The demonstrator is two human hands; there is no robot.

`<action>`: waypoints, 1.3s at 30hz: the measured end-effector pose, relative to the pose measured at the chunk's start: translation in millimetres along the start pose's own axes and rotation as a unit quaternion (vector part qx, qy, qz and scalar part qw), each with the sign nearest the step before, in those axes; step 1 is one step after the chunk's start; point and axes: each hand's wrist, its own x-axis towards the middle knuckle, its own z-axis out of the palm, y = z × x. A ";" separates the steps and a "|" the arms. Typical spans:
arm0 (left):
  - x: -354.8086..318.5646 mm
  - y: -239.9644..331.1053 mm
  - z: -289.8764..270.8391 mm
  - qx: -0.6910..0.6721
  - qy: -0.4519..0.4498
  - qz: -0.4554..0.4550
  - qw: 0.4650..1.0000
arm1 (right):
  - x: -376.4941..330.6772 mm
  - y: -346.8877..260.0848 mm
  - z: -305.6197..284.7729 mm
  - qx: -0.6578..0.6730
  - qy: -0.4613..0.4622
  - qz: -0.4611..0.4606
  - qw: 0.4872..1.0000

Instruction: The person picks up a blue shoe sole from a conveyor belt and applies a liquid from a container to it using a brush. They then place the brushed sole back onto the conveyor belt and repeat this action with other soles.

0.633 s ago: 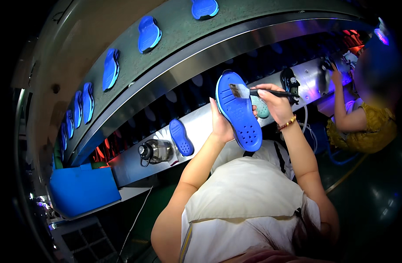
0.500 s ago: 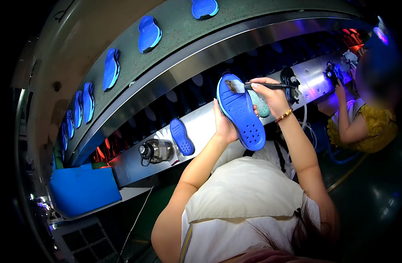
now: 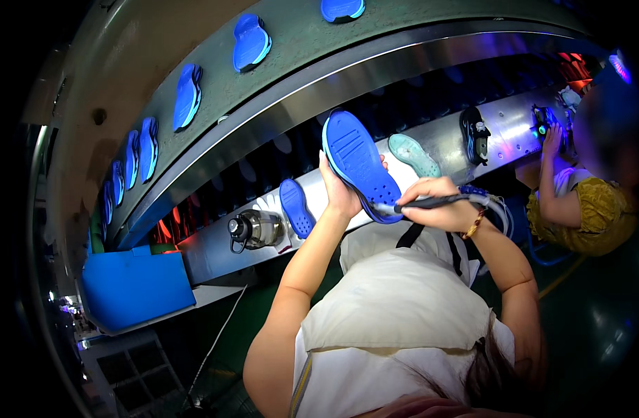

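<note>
A blue shoe sole (image 3: 354, 155) with light-blue edging is tilted in front of me over the metal ledge. Its left side rests in my left hand (image 3: 340, 189), with fingertips showing past the far edge. My right hand (image 3: 439, 203) is closed round the black handle of a brush (image 3: 424, 204). The brush's pale head meets the sole's lower end, near a group of small holes; its bristles are blurred. Beyond my right hand a mint-green sole piece (image 3: 414, 155) lies on the ledge. Left of my left hand lies a smaller blue sole piece (image 3: 296, 207).
A dark-lidded clear bottle (image 3: 255, 230) stands on the metal ledge (image 3: 211, 252). Several blue soles (image 3: 187, 97) lie on the green conveyor belt (image 3: 291, 49). A black shoe (image 3: 474, 135) is at the right. A co-worker in yellow sleeves (image 3: 598, 216) sits far right; a blue box (image 3: 135, 289) stands left.
My right hand and the brush have moved down from the sole's upper end to its holed lower end. The sole in my left hand has shifted slightly left and up, uncovering the mint-green piece.
</note>
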 end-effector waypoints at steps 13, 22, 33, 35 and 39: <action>-5.8 -13.5 40.7 0.024 -0.013 -0.026 0.999 | 25.7 1.1 -34.5 0.313 -0.002 -0.086 0.946; 4.1 -5.4 44.9 0.020 -0.085 0.064 0.994 | 23.7 5.7 -37.0 0.216 -0.016 -0.085 0.972; 16.5 11.1 47.3 -0.038 -0.083 0.133 0.987 | 9.6 4.0 -34.1 0.167 0.041 -0.110 0.979; 17.4 13.0 49.6 -0.021 -0.088 0.134 0.987 | 11.0 11.0 -35.3 0.084 0.081 -0.109 0.987; 17.8 20.8 42.8 -0.006 -0.091 0.134 0.987 | 5.9 2.6 -35.1 0.120 -0.080 -0.135 0.980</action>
